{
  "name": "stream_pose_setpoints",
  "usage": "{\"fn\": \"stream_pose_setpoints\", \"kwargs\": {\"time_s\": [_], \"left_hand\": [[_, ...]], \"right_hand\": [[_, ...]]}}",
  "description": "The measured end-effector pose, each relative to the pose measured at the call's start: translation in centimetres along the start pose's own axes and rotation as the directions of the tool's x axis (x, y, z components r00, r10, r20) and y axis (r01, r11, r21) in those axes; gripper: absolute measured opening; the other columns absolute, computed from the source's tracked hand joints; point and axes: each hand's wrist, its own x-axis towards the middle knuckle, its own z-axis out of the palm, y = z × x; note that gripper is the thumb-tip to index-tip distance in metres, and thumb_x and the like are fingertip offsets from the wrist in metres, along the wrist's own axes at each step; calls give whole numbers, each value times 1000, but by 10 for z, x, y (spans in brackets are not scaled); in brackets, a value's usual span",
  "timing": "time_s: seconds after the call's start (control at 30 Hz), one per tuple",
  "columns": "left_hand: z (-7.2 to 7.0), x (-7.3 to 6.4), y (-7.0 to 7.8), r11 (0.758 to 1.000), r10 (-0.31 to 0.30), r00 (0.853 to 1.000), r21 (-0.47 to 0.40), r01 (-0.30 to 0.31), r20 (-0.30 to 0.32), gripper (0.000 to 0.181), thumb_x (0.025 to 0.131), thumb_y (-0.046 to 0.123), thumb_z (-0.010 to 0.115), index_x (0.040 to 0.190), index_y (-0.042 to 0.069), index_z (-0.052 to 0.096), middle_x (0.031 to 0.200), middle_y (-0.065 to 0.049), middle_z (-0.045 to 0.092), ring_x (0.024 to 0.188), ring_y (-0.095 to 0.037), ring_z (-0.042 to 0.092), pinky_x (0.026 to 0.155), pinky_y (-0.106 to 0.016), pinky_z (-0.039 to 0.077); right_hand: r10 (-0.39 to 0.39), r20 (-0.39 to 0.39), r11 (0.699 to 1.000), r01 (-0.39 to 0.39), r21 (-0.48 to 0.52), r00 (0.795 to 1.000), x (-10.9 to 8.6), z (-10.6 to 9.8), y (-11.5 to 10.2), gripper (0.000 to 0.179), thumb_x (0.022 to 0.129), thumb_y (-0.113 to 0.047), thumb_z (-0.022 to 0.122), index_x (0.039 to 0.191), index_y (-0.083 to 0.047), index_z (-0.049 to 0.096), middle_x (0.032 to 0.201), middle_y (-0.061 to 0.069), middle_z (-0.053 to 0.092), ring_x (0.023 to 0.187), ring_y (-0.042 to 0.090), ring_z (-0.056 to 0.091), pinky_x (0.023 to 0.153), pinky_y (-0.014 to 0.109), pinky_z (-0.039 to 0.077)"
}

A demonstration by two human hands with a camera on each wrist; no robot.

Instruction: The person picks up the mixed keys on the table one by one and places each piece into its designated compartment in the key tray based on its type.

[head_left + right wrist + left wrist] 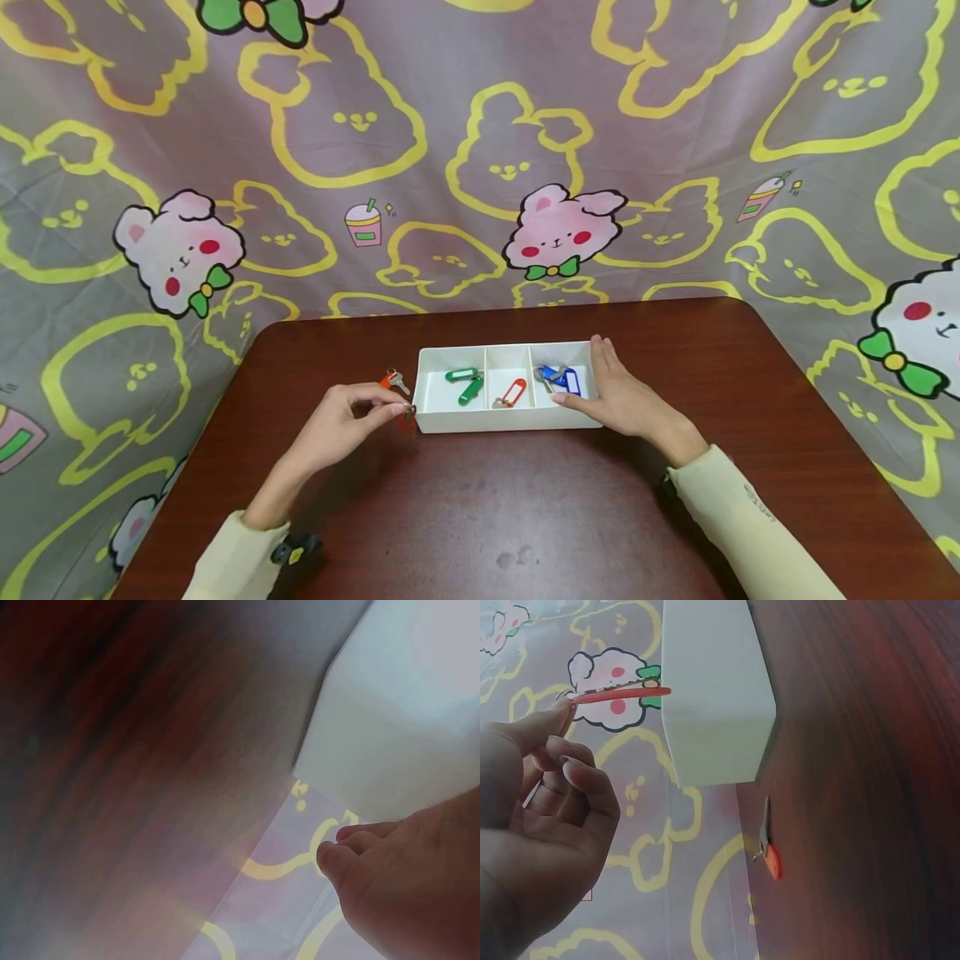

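Observation:
My left hand (347, 425) pinches a key with a red tag (622, 694) by its ring, between thumb and index finger. The tag dangles just off the left end of a white three-compartment tray (510, 422). Straight fingers of my right hand (633, 402) rest along the tray's right end, the thumb over its front rim. Inside are green-tagged keys (471, 390) at left, a red-tagged key (514, 392) in the middle and blue-tagged keys (555, 375) at right. In the right wrist view, the right hand (412, 877) is beside the tray's white wall (390, 735).
A key with an orange tag (387, 381) lies on the brown table (480, 508), left of the tray and behind my left hand. A patterned curtain (435, 150) hangs behind the table and along both sides.

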Motion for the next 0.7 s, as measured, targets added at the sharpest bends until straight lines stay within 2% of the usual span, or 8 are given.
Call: {"fn": "stream_pose_setpoints", "kwargs": {"time_s": [0.33, 0.47, 0.7], "left_hand": [[1, 6, 12, 998, 35, 999, -59, -33, 28, 7, 96, 27, 79, 100, 26, 83, 89, -2, 76, 70, -7, 54, 59, -23, 45], [3, 14, 16, 996, 54, 998, -67, -51, 34, 7, 97, 26, 78, 101, 25, 83, 87, -4, 75, 68, -8, 52, 58, -23, 44], [7, 27, 25, 995, 51, 998, -87, -47, 40, 6, 97, 26, 77, 100, 25, 83, 87, -9, 77, 66, -7, 52, 58, -22, 42]], "right_hand": [[-5, 0, 1000, 5, -6, 1000, -1, -1, 0, 129, 90, -81, 57, 165, 9, 2, 175, 29, 0, 164, 47, 3, 130, 61, 24], [-2, 0, 1000, 2, -2, 1000, -1, -1, 0, 129, 90, -81, 57, 165, 8, 1, 175, 29, 0, 164, 47, 3, 129, 61, 24], [1, 0, 1000, -1, -3, 1000, 0, 1, 0, 130, 90, -82, 57, 165, 8, 0, 175, 29, 0, 164, 47, 3, 130, 61, 23]]}}
